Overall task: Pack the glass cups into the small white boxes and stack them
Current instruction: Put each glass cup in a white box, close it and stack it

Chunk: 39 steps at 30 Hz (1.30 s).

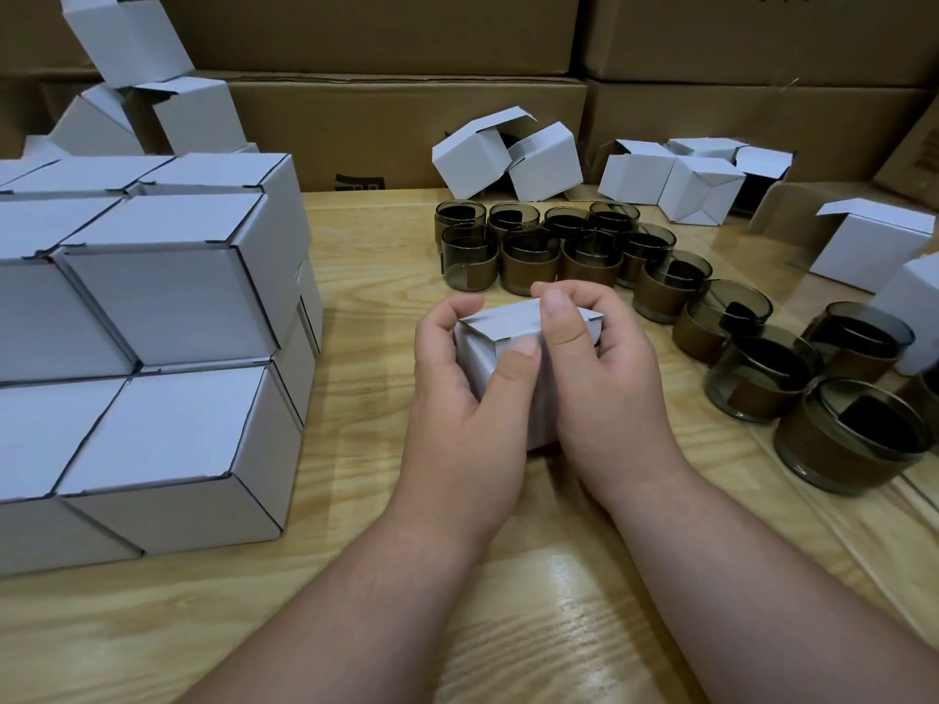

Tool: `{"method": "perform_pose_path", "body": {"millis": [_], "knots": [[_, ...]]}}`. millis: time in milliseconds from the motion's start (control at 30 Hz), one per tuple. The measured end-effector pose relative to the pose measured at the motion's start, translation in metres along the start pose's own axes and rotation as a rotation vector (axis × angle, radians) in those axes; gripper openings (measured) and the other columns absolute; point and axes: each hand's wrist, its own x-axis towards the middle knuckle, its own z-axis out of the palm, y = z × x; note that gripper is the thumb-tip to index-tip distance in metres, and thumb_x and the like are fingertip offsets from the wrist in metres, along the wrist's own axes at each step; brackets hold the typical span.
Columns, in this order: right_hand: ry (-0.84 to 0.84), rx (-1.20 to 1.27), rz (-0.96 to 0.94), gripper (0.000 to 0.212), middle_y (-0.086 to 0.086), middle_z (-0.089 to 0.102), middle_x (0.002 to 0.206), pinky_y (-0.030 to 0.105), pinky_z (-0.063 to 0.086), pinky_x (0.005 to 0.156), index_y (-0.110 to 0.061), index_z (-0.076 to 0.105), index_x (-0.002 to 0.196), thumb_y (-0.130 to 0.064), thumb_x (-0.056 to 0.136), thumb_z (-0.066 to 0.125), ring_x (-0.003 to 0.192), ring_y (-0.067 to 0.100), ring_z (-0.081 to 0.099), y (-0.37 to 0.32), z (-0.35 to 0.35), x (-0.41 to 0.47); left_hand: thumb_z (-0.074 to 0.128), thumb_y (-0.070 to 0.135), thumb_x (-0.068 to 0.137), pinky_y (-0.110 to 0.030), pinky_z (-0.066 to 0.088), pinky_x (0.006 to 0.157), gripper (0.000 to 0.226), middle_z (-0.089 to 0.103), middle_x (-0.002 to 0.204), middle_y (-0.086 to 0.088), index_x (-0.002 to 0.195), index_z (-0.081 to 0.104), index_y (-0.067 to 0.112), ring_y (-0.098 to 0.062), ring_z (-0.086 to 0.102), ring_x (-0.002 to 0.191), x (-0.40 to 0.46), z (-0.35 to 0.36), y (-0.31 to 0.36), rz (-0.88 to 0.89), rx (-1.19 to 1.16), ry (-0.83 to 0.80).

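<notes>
Behind everything stands a wall of brown shipping cartons, and in front of it the pale wooden worktop carries the job. Taking the small white box in the hands as the landmark: to its left rises the stack of closed white boxes, two layers showing, with a few open ones heaped at its far side. Beyond the landmark box and curving round to its right stand the glass cups, smoky and dark, each with a brown band around it, packed rim to rim; farther back and to the right lie empty open boxes, tipped at odd angles. The left hand grips the box from its left side, thumb pressed on the near face and fingers curled over the top edge; the right hand clamps it from the right, a finger bearing down on the lid flap, which looks nearly tucked. Whether a cup is inside cannot be told. The box looks like thin card, light and easily dented, so it is best held by opposite side walls near the corners, where the folds stiffen it. The cups appear smooth and breakable, likely slippery on bare glass; the band should give the surer hold.
</notes>
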Motion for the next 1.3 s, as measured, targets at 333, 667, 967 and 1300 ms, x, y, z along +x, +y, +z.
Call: {"method": "perform_pose_path", "body": {"millis": [333, 667, 967, 1300], "knots": [[-0.005, 0.012, 0.048, 0.021, -0.026, 0.066, 0.092, 0.019, 0.05, 0.069, -0.034, 0.063, 0.101, -0.037, 0.081, 0.055, 0.082, -0.004, 0.061, 0.007, -0.002, 0.002, 0.063, 0.055, 0.067, -0.022, 0.054, 0.078, 0.048, 0.063, 0.109, 0.032, 0.112, 0.047, 0.055, 0.002, 0.065, 0.102, 0.0, 0.001, 0.003, -0.02, -0.013, 0.015], [-0.007, 0.06, 0.115, 0.035, -0.015, 0.066, 0.1, 0.029, 0.049, 0.075, -0.033, 0.063, 0.102, -0.021, 0.072, 0.051, 0.09, 0.006, 0.062, 0.009, -0.002, 0.002, 0.058, 0.024, 0.07, -0.013, 0.051, 0.068, 0.056, 0.058, 0.102, 0.039, 0.111, 0.042, 0.059, 0.007, 0.062, 0.093, -0.001, 0.0, 0.002, -0.038, 0.048, 0.0], [-0.074, 0.136, 0.129, 0.043, -0.021, 0.066, 0.087, 0.01, 0.046, 0.061, -0.024, 0.063, 0.106, -0.015, 0.067, 0.048, 0.075, -0.008, 0.059, 0.003, -0.004, 0.0, 0.048, 0.021, 0.071, -0.022, 0.05, 0.079, 0.055, 0.056, 0.114, 0.023, 0.115, 0.044, 0.055, -0.004, 0.06, 0.104, -0.004, 0.0, 0.009, -0.062, 0.045, 0.015], [-0.217, 0.11, 0.174, 0.045, -0.019, 0.069, 0.087, 0.014, 0.048, 0.061, -0.027, 0.07, 0.104, -0.016, 0.067, 0.048, 0.074, -0.002, 0.059, -0.001, -0.003, -0.005, 0.04, 0.019, 0.076, -0.052, 0.047, 0.106, 0.051, 0.052, 0.133, 0.003, 0.114, 0.048, 0.051, -0.024, 0.053, 0.125, -0.008, 0.0, 0.019, -0.049, 0.079, 0.118]]}}
